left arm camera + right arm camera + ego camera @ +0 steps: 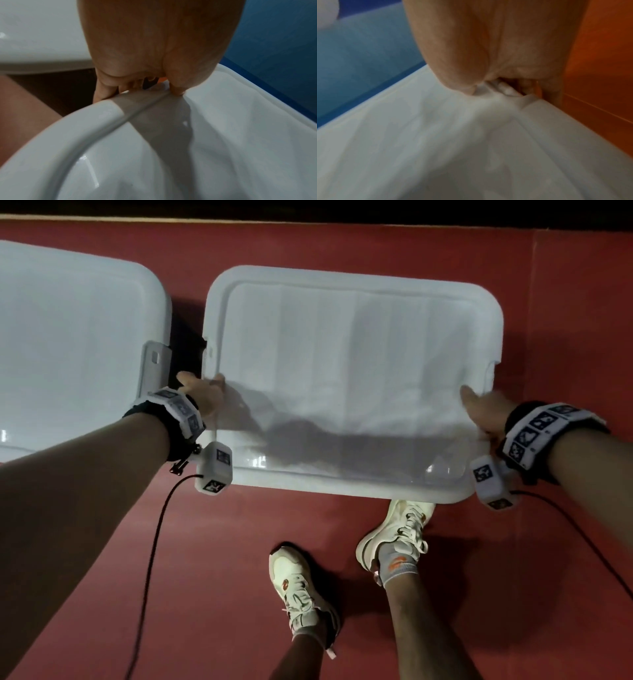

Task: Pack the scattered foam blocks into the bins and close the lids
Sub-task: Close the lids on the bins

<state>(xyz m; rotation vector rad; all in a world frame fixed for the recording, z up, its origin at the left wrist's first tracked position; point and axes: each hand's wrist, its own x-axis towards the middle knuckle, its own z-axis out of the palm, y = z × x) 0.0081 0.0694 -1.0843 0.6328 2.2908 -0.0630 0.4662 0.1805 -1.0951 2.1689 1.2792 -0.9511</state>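
A white rectangular lid (349,364) fills the middle of the head view, lying flat over the bin beneath it; the bin and any foam blocks are hidden. My left hand (202,392) grips the lid's left edge, thumb on top and fingers curled under the rim (106,93). My right hand (479,409) grips the right edge the same way, thumb on the lid (462,81) and fingers wrapped round the rim by a notch. A second white lid (68,337) covers another bin at the left, its latch (154,368) hanging down at its right side.
The floor (239,542) is a red mat, with a seam (527,371) running down at the right. My two feet in white shoes (397,532) stand just in front of the middle bin. Black cables (154,542) trail from both wrist cameras.
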